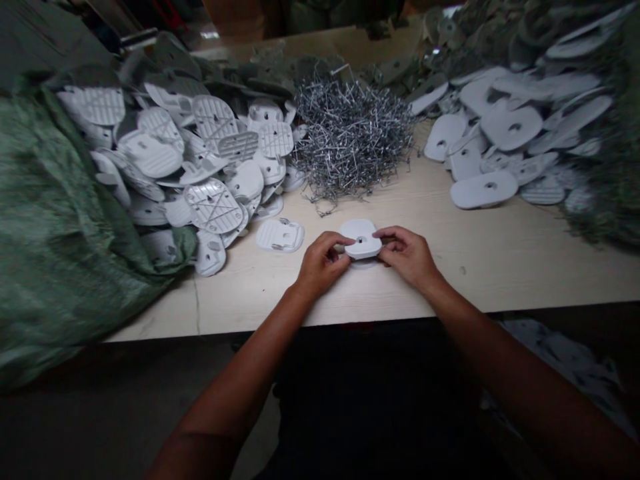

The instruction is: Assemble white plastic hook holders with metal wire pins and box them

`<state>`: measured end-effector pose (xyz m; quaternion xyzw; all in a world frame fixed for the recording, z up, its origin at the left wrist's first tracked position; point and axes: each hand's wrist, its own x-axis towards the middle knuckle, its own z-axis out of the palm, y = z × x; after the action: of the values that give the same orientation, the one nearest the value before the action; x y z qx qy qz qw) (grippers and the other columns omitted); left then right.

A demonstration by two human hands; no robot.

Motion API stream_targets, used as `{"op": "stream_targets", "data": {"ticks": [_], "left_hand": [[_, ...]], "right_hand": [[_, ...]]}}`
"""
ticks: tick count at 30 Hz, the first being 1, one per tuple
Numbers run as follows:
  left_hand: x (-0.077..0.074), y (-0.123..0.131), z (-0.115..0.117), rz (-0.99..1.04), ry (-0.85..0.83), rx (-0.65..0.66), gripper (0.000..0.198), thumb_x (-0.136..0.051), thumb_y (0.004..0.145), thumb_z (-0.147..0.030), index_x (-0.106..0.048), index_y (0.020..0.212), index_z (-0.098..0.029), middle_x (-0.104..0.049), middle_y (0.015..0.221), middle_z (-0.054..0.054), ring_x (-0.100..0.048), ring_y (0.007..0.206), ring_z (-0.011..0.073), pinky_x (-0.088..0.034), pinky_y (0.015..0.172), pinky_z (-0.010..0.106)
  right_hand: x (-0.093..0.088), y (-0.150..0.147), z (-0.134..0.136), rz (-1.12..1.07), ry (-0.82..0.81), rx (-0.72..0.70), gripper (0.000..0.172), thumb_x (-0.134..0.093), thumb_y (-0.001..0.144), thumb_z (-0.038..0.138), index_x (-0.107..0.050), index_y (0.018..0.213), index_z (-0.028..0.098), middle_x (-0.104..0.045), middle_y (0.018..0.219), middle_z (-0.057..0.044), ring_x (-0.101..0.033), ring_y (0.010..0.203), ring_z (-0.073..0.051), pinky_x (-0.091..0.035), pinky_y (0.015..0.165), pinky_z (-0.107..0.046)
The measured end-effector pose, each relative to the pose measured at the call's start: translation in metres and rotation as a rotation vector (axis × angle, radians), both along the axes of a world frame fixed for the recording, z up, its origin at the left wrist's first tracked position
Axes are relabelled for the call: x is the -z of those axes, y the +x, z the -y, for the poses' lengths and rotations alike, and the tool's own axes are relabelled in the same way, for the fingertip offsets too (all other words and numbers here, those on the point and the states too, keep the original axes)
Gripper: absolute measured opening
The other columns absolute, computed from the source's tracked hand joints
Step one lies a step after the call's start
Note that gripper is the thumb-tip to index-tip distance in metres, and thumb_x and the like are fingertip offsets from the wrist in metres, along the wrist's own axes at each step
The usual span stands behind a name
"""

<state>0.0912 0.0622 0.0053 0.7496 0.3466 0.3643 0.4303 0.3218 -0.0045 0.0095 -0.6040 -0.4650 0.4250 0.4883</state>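
Observation:
A white rounded plastic piece (362, 231) with a small dark hole in its middle is between my hands, near the table's front edge. My left hand (325, 261) grips its left side with thumb and fingers. On the right side, my right hand (406, 255) pinches it in the same way. Part of another pale piece shows just under it. Left of my left hand, a white ribbed plate (280, 235) with small metal parts at its edges lies flat on the table.
Heaped white ribbed plates (210, 203) cover the left side, beside a green sack (75, 233). Behind my hands is a pile of thin metal wire pieces (353, 133). More white pieces with holes (484, 190) lie at the right on the pale wooden table (515, 260).

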Motion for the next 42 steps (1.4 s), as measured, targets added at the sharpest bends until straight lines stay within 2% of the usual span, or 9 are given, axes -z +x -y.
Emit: {"op": "stream_targets", "data": {"ticks": [7,12,15,21,26,29,32,38,42], "left_hand": [[0.005,0.011,0.0,-0.019,-0.003,-0.072,0.027,-0.077,0.083,-0.008,-0.075,0.106,-0.022,-0.069,0.101,0.002,-0.059,0.078,0.0139,-0.046,0.067,0.025],[0.008,0.016,-0.004,0.004,-0.01,-0.08,0.025,-0.081,0.081,-0.009,-0.074,0.101,-0.022,-0.067,0.101,0.002,-0.061,0.085,0.0153,-0.046,0.068,0.024],[0.008,0.018,-0.004,0.015,-0.018,-0.084,0.024,-0.08,0.08,-0.009,-0.074,0.1,-0.021,-0.068,0.1,0.002,-0.061,0.082,0.0145,-0.045,0.067,0.023],[0.003,0.012,0.009,0.058,-0.083,-0.194,0.036,-0.069,0.073,-0.002,-0.074,0.104,-0.021,-0.066,0.093,-0.001,-0.052,0.069,0.011,-0.042,0.062,0.022],[-0.012,0.01,0.028,0.105,-0.115,-0.225,0.034,-0.068,0.075,-0.005,-0.069,0.105,-0.022,-0.066,0.094,-0.001,-0.053,0.066,0.0098,-0.042,0.059,0.021],[-0.021,0.016,0.034,0.123,-0.108,-0.219,0.034,-0.068,0.077,-0.006,-0.066,0.107,-0.022,-0.067,0.097,-0.001,-0.054,0.065,0.0092,-0.043,0.058,0.021],[-0.025,0.019,0.035,0.117,-0.065,-0.198,0.036,-0.068,0.077,-0.005,-0.065,0.108,-0.022,-0.069,0.107,0.002,-0.058,0.068,0.0094,-0.046,0.061,0.022],[-0.027,0.008,0.038,-0.056,-0.035,-0.037,0.053,-0.071,0.082,-0.006,-0.065,0.132,-0.024,-0.069,0.12,0.005,-0.064,0.076,0.0107,-0.054,0.071,0.026],[-0.036,-0.013,0.036,-0.08,-0.129,-0.067,0.061,-0.076,0.09,-0.021,-0.056,0.147,-0.026,-0.068,0.123,0.006,-0.066,0.071,0.0093,-0.056,0.066,0.025]], "right_hand": [[0.001,-0.013,-0.001,0.196,0.08,0.109,0.029,-0.07,0.072,0.014,-0.074,0.098,0.026,-0.06,0.068,0.004,-0.049,0.058,-0.015,-0.033,0.055,-0.029],[0.0,-0.013,-0.004,0.221,0.118,0.083,0.028,-0.068,0.073,0.015,-0.07,0.098,0.026,-0.055,0.066,0.006,-0.045,0.056,-0.014,-0.029,0.054,-0.029],[-0.001,-0.011,-0.004,0.19,0.113,0.073,0.029,-0.068,0.073,0.016,-0.07,0.1,0.024,-0.061,0.072,0.005,-0.047,0.056,-0.013,-0.033,0.055,-0.028],[-0.018,-0.001,0.012,-0.165,-0.079,0.126,0.046,-0.093,0.065,0.029,-0.07,0.105,0.021,-0.077,0.102,-0.005,-0.069,0.076,-0.017,-0.056,0.069,-0.03],[-0.042,0.0,0.033,-0.407,-0.36,0.097,0.04,-0.09,0.082,0.042,-0.076,0.113,0.021,-0.082,0.109,-0.011,-0.079,0.095,-0.024,-0.065,0.078,-0.032],[-0.048,-0.005,0.038,-0.562,-0.425,-0.016,0.041,-0.086,0.088,0.051,-0.078,0.112,0.018,-0.082,0.109,-0.015,-0.081,0.093,-0.026,-0.067,0.076,-0.033],[-0.046,-0.01,0.041,-0.719,-0.443,-0.081,0.045,-0.089,0.087,0.048,-0.079,0.114,0.014,-0.082,0.109,-0.019,-0.082,0.09,-0.027,-0.069,0.08,-0.036],[-0.043,-0.01,0.053,-0.626,-0.407,0.049,0.034,-0.093,0.079,0.036,-0.084,0.103,0.014,-0.084,0.104,-0.015,-0.08,0.083,-0.022,-0.068,0.078,-0.03],[-0.046,0.004,0.075,-0.479,-0.395,0.2,0.036,-0.095,0.07,0.034,-0.084,0.099,0.015,-0.08,0.08,-0.008,-0.072,0.066,-0.017,-0.067,0.072,-0.031]]}}
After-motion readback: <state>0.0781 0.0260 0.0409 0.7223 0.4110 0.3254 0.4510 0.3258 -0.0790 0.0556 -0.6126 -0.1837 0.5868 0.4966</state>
